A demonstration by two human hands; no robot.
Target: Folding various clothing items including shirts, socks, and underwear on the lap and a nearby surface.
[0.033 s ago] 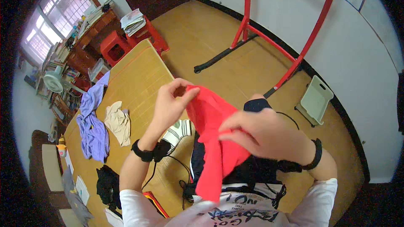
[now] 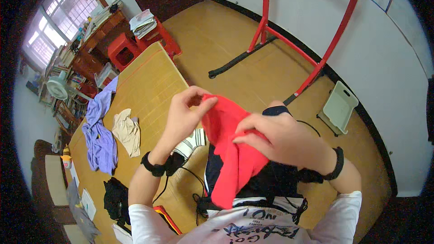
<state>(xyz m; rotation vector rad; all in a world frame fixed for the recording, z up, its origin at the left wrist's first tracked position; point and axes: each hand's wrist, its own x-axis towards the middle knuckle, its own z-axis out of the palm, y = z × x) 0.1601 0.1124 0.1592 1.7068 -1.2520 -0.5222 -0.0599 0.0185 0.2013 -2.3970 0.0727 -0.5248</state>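
A bright red cloth [image 2: 230, 149] hangs loosely folded in front of my body; folds hide which garment it is. My left hand [image 2: 192, 108] pinches its upper left corner between thumb and fingers. Farther down on the right, my right hand [image 2: 275, 140] grips the cloth's side, thumb and fingertips pressed together on it. Its lower end dangles over my lap, above dark shorts [image 2: 266, 183]. Partly behind my left wrist, a white sock with dark stripes [image 2: 195, 140] lies at the table edge.
On the wooden table [image 2: 149, 79] to my left lie purple clothing [image 2: 100, 142], a beige garment [image 2: 127, 132] and a black cloth [image 2: 116, 201]. Red stools [image 2: 123, 50] stand behind it. A red metal frame [image 2: 294, 47] and a pale plastic bin [image 2: 339, 108] are on the right.
The dangling lower end of the red cloth has risen slightly. My right hand has shifted a little to the left, still gripping it.
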